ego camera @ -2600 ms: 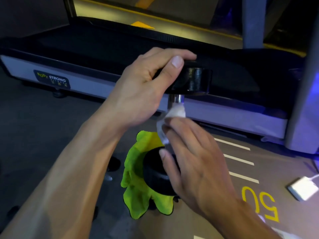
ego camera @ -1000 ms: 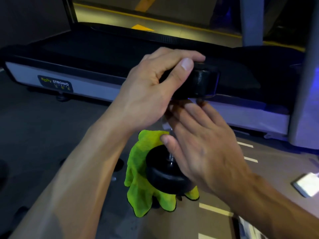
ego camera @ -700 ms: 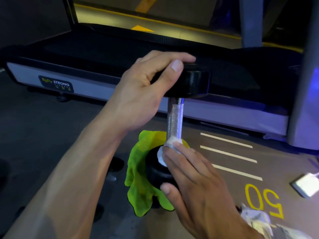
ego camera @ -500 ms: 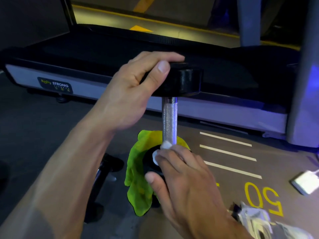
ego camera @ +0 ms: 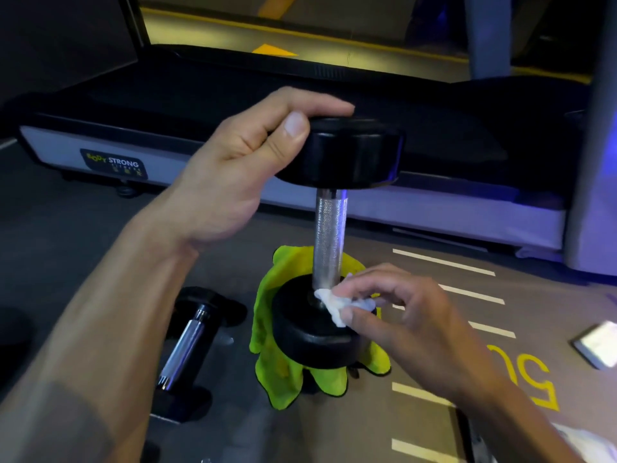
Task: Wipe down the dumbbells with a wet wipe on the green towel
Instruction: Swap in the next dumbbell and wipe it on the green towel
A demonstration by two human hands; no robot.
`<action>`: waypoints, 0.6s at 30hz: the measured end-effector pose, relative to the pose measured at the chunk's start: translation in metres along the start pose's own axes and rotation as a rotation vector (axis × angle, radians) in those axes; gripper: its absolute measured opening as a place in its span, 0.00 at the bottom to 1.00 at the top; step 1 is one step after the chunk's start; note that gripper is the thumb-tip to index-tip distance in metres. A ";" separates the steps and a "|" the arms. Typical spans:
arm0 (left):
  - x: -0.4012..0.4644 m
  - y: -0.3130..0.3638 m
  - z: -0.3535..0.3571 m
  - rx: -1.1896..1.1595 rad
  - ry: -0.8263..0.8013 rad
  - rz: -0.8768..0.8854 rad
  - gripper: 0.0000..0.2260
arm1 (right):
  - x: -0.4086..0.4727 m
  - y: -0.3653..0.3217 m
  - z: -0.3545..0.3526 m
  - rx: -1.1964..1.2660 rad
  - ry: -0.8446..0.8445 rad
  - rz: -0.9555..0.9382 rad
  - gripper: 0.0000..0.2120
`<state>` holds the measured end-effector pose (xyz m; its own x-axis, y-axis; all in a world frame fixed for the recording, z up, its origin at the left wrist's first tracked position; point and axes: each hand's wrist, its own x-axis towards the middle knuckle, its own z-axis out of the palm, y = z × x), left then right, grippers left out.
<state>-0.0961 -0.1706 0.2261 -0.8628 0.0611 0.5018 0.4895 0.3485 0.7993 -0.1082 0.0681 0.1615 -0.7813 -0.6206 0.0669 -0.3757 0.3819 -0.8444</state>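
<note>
A second black-ended dumbbell with a chrome handle (ego camera: 182, 349) lies on the floor at 8 o'clock of the green towel (ego camera: 277, 372). The left hand (ego camera: 233, 172) curls over the top head of the upright black rubber dumbbell with knurled steel handle (ego camera: 329, 238), which stands on the crumpled towel. The right hand (ego camera: 397, 315) pinches a white wet wipe (ego camera: 334, 304) against the handle's base. Lined floor lies open at 3 o'clock; a treadmill edge (ego camera: 417, 208) runs at 12.

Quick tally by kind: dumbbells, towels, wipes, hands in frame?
Dumbbells: 2, one upright on the towel, one lying on the floor to its left
Green towel: 1
Wet wipe: 1
Hands: 2, left hand gripping the upright dumbbell's top head, right hand pinching the wipe
Total: 6
</note>
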 end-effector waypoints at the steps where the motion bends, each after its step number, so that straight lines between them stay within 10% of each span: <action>1: -0.002 -0.001 0.000 -0.009 0.019 -0.010 0.14 | 0.002 -0.002 0.002 -0.022 0.004 -0.003 0.07; 15: -0.011 0.002 0.008 0.150 0.150 -0.007 0.10 | 0.035 -0.023 0.012 -0.551 0.458 -0.519 0.05; 18: -0.010 -0.002 0.005 0.141 0.167 -0.015 0.10 | 0.024 -0.009 0.018 -0.662 0.334 -0.464 0.04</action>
<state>-0.0892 -0.1675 0.2177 -0.8314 -0.0964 0.5472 0.4442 0.4765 0.7588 -0.1140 0.0373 0.1611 -0.5436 -0.6188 0.5671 -0.8235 0.5239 -0.2177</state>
